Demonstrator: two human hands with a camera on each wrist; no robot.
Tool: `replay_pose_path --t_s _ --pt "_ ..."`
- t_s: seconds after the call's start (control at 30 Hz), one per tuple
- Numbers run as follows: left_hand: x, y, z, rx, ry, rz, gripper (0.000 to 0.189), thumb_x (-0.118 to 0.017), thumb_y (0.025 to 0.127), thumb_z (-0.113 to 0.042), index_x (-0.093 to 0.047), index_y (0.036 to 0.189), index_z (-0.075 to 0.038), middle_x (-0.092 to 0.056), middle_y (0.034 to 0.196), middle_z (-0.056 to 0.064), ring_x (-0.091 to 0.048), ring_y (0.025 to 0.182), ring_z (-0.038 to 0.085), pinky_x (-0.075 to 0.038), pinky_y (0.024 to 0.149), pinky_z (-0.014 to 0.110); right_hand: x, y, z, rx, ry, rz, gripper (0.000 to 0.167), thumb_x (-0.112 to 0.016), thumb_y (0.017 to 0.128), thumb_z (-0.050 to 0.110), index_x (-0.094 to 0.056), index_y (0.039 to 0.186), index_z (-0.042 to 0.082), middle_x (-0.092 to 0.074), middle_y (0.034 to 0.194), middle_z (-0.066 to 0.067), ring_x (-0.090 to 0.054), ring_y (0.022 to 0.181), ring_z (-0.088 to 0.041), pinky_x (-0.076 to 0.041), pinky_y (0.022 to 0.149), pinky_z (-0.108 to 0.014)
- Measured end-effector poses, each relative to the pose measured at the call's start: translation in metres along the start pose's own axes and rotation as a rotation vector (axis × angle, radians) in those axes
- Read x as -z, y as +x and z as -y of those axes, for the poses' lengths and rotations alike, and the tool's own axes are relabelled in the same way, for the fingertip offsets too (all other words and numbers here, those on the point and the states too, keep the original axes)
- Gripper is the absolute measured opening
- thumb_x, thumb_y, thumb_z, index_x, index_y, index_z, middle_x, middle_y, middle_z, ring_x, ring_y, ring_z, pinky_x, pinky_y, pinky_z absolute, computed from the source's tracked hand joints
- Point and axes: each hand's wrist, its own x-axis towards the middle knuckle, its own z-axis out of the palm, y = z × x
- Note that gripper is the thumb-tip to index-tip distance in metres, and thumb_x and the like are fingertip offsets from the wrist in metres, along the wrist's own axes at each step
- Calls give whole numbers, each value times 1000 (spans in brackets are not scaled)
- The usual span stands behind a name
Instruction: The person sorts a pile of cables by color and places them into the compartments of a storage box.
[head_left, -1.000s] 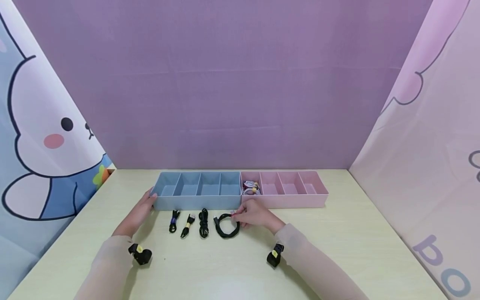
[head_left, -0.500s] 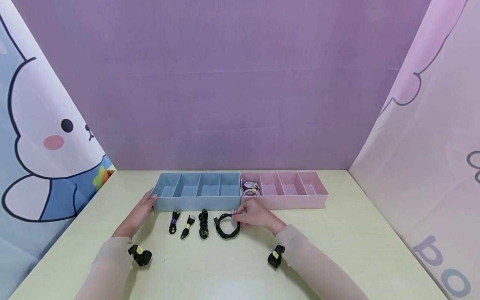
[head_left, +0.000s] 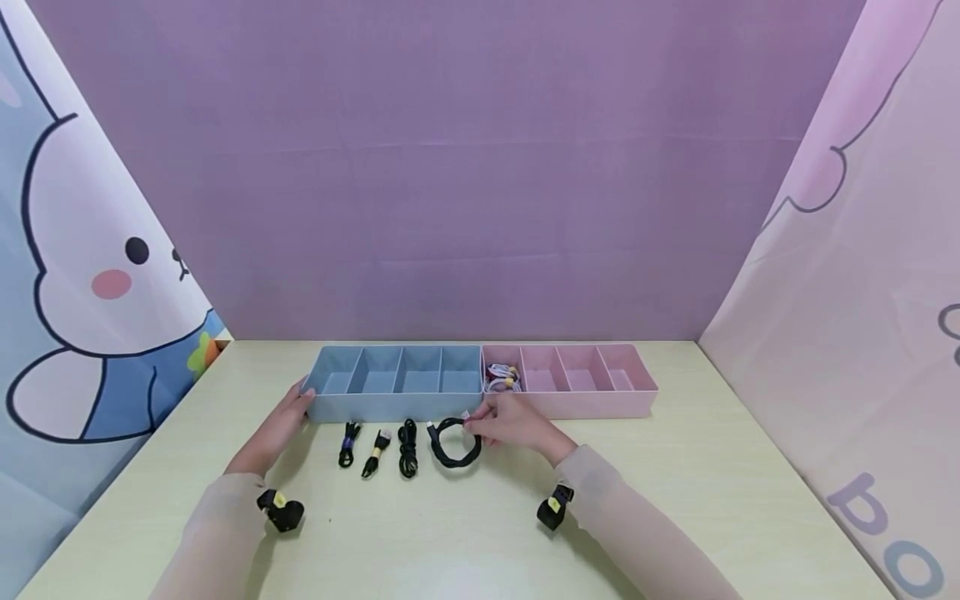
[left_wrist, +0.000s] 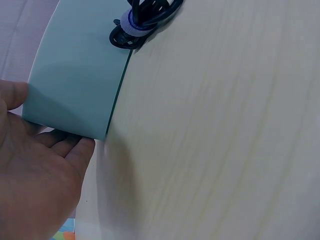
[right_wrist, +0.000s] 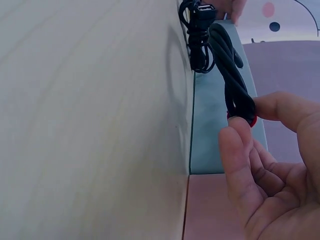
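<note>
My left hand point(head_left: 281, 421) grips the left end of a blue divided box point(head_left: 393, 407); in the left wrist view the thumb is at its edge and the fingers lie along its end wall. My right hand point(head_left: 517, 429) pinches a coiled black cable point(head_left: 455, 462) between thumb and fingertips at its red tie point(right_wrist: 253, 120). That loop hangs in front of the blue box, and its shadow shows on the table. To its left lie a black bundled cable point(head_left: 407, 450), a cable with a yellow tie point(head_left: 376, 454) and one with a purple tie point(head_left: 347, 446).
A pink divided box point(head_left: 585, 406) stands end to end with the blue one. White cables point(head_left: 502, 378) fill its leftmost compartment. Behind the pale wooden table point(head_left: 420, 542) hangs a purple cloth point(head_left: 465, 183), with printed cloths point(head_left: 112, 283) at the sides.
The coiled cable in my right hand has come up slightly, towards the boxes, and its loop has tilted. My left hand keeps its place at the blue box.
</note>
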Motion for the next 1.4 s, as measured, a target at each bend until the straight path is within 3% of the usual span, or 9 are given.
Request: replay_pose_path --t_s 0.27,0.7,1.13,1.4 --pt "0 0 1 -4 1 2 68 -19 110 -43 14 159 -9 13 163 25 6 148 48 -8 117 65 6 -1 5 29 -2 -13 18 -76 90 22 -71 93 4 -69 72 -2 -66 61 -17 -60 59 -33" --pt "1 0 0 12 1 9 69 -18 110 -46 15 159 -10 15 163 24 7 148 48 -8 117 65 15 0 16 12 5 -43 18 -75 91 20 -71 95 3 -69 72 -6 -67 61 -21 -62 62 -39" --pt "0 2 1 27 -5 9 67 -18 110 -44 16 159 -12 14 164 23 6 148 48 -8 117 65 23 4 21 -9 23 -100 17 -74 91 21 -70 95 5 -67 73 -6 -64 61 -17 -61 63 -36" --pt "2 1 0 2 -3 7 68 -19 110 -44 15 158 -9 14 163 24 6 148 48 -8 117 65 28 11 19 -50 18 -121 19 -75 92 23 -69 96 6 -69 76 -9 -65 61 -18 -59 59 -32"
